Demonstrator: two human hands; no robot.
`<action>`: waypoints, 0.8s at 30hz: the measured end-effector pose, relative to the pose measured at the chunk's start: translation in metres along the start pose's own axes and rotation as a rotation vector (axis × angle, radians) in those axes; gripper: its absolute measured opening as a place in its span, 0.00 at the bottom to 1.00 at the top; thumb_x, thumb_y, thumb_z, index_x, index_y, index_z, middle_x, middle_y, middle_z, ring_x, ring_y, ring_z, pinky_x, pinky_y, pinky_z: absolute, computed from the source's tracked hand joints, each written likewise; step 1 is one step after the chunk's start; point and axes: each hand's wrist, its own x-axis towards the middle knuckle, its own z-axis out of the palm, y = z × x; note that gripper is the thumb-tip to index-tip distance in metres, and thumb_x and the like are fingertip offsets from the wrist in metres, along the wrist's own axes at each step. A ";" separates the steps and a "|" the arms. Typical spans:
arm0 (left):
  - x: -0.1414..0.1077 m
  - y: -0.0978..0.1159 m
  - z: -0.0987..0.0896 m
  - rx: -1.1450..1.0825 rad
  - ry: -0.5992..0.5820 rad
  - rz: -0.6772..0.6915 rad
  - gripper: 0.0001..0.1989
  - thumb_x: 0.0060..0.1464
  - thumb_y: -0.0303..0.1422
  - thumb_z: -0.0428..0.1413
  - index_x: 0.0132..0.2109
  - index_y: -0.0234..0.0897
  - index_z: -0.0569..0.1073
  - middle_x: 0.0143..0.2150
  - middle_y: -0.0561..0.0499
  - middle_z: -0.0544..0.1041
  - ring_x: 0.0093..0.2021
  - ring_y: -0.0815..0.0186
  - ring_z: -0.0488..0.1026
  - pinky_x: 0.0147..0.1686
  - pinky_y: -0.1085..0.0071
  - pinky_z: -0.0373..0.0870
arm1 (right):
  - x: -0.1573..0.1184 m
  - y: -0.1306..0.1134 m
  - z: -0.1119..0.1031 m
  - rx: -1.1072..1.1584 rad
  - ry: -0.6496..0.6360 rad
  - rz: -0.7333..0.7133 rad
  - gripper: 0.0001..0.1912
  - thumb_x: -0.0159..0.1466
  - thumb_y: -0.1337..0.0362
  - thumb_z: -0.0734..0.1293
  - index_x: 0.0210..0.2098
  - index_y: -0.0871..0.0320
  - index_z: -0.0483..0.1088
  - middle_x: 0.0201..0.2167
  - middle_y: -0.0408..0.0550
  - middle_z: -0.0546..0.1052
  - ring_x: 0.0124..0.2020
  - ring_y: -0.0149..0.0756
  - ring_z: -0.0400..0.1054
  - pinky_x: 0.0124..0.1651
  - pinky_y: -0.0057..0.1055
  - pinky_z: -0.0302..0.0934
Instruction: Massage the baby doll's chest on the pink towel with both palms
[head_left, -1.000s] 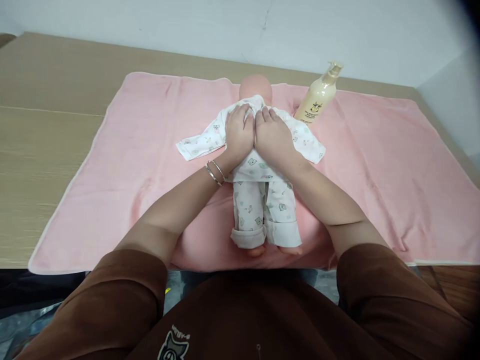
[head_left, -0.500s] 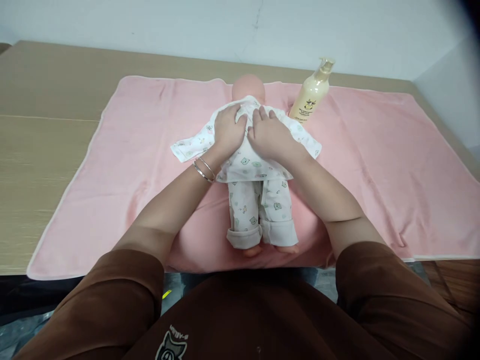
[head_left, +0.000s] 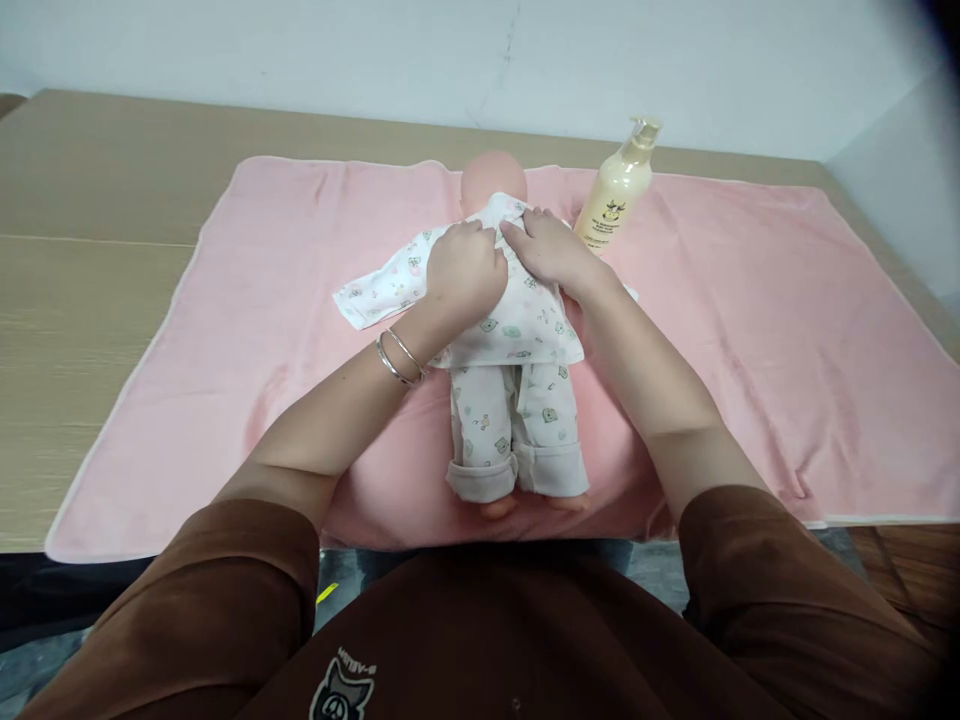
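Observation:
A baby doll point(head_left: 493, 178) lies on the pink blanket, its bald head away from me and its feet toward me. It has on a white printed top point(head_left: 517, 335) and matching trousers point(head_left: 480, 420) with rolled cuffs. My left hand point(head_left: 466, 270), with two bangles at the wrist, is closed on the top at the chest, its fingers curled under. On the upper right of the top rests my right hand point(head_left: 551, 245), fingers spread over the shoulder. The doll's left-side sleeve point(head_left: 379, 285) stretches outward; the other is mostly hidden behind my right forearm.
A cream pump bottle point(head_left: 615, 200) stands on the blanket just beyond my right hand. The pink blanket point(head_left: 787, 330) covers much of the wooden table point(head_left: 97, 180). A pale wall rises behind the table.
My left hand has curled from lying flat into a grip and shifted slightly right. My right hand has moved up and outward to the shoulder. The right sleeve is now more hidden.

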 end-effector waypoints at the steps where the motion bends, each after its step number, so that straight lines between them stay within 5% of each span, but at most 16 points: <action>1: 0.003 0.000 -0.002 0.022 0.004 -0.012 0.08 0.58 0.29 0.62 0.31 0.42 0.72 0.48 0.39 0.82 0.69 0.37 0.68 0.81 0.39 0.50 | -0.006 -0.003 -0.005 -0.010 -0.003 -0.042 0.38 0.79 0.40 0.53 0.62 0.68 0.73 0.65 0.66 0.76 0.71 0.67 0.66 0.74 0.63 0.61; 5: 0.021 -0.021 -0.010 0.036 0.048 -0.009 0.10 0.63 0.43 0.61 0.41 0.42 0.77 0.56 0.40 0.81 0.70 0.42 0.69 0.81 0.45 0.54 | -0.023 -0.017 -0.023 -0.027 0.052 -0.093 0.46 0.76 0.33 0.44 0.45 0.61 0.80 0.45 0.63 0.83 0.55 0.63 0.77 0.67 0.63 0.67; 10: 0.022 -0.044 -0.001 0.002 0.034 0.003 0.25 0.58 0.60 0.63 0.40 0.42 0.74 0.55 0.37 0.81 0.73 0.37 0.66 0.82 0.41 0.49 | -0.009 -0.011 -0.011 -0.014 0.210 -0.022 0.42 0.80 0.41 0.40 0.51 0.61 0.76 0.50 0.60 0.82 0.56 0.56 0.76 0.66 0.55 0.70; 14: 0.016 -0.039 0.004 0.053 0.025 0.039 0.23 0.59 0.56 0.65 0.43 0.41 0.74 0.57 0.35 0.80 0.73 0.36 0.66 0.82 0.42 0.50 | -0.002 -0.004 0.007 -0.061 0.089 0.026 0.43 0.80 0.41 0.43 0.59 0.68 0.74 0.59 0.67 0.79 0.66 0.62 0.71 0.72 0.59 0.64; 20: 0.027 -0.032 -0.008 0.152 -0.037 -0.090 0.10 0.64 0.41 0.60 0.43 0.39 0.77 0.54 0.36 0.82 0.66 0.41 0.74 0.77 0.47 0.62 | -0.030 -0.036 0.002 -0.229 0.019 -0.030 0.34 0.80 0.53 0.51 0.65 0.78 0.68 0.65 0.75 0.73 0.70 0.68 0.66 0.74 0.64 0.59; 24: 0.015 -0.009 -0.007 0.350 -0.053 -0.140 0.16 0.71 0.41 0.51 0.52 0.36 0.77 0.60 0.34 0.80 0.69 0.43 0.72 0.76 0.48 0.62 | -0.023 -0.026 0.000 -0.138 0.026 -0.001 0.40 0.81 0.46 0.44 0.65 0.74 0.70 0.65 0.73 0.74 0.70 0.66 0.67 0.72 0.62 0.61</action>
